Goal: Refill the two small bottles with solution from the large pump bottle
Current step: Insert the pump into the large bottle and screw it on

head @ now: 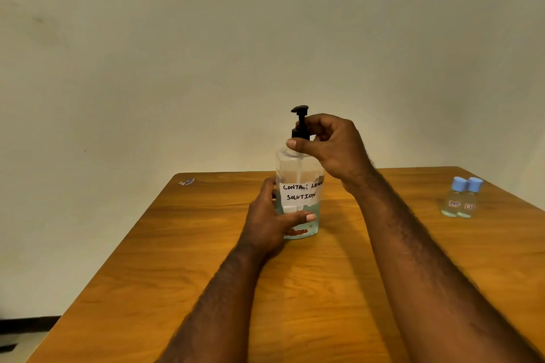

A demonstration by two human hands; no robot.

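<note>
A wooden table (324, 289) fills the lower half of the frame. At its centre stands the large clear pump bottle (298, 169), upright, with pale blue liquid only in its lower part and a handwritten paper label (299, 191) reading "contact lens solution". The left hand (269, 224) is wrapped around the bottle's lower body, thumb across the front. The right hand (333, 147) pinches the black pump collar (300, 133) at the neck, thumb in front and fingers behind the stem. The two small bottles (461, 200), blue-capped, stand touching each other at the right edge of the frame, well apart from both hands. A small scrap (186, 182) lies at the table's far left corner.

Likely risks: if the collar is twisted off, the long dip tube could drip solution on the wood. The bottle could tip if the lower grip slackens. The small bottles are still capped, and their narrow necks invite spills.

Count: one table, one pump bottle, one label, two hands, two small bottles, one scrap.
</note>
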